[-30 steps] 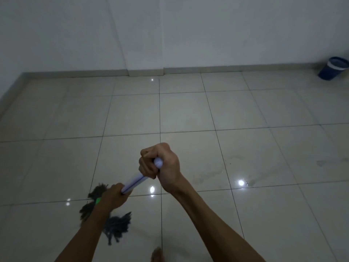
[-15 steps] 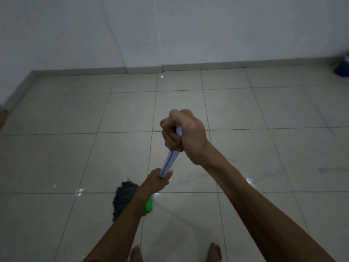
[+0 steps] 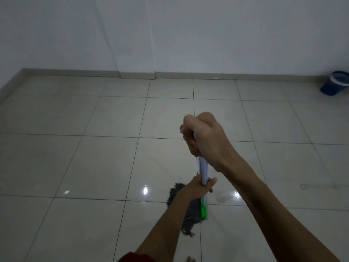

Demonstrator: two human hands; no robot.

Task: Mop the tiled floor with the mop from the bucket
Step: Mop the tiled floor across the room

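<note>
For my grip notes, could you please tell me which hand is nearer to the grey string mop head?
Left. The left hand grips the white handle low, just above the grey string mop head; the right hand holds the handle's top end, farther up.

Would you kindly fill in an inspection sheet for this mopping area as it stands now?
Surface: glossy pale tiled floor; wet patch right of the mop head.
Job's things: white mop handle; grey mop head on the floor, green clamp; blue bucket far right by the wall.
Clutter: nothing seen.
Grippers: right hand grips the handle's top; left hand grips it lower.
Cables: nothing seen.
Surroundings: white wall, skirting; bare toes at bottom edge.
</note>
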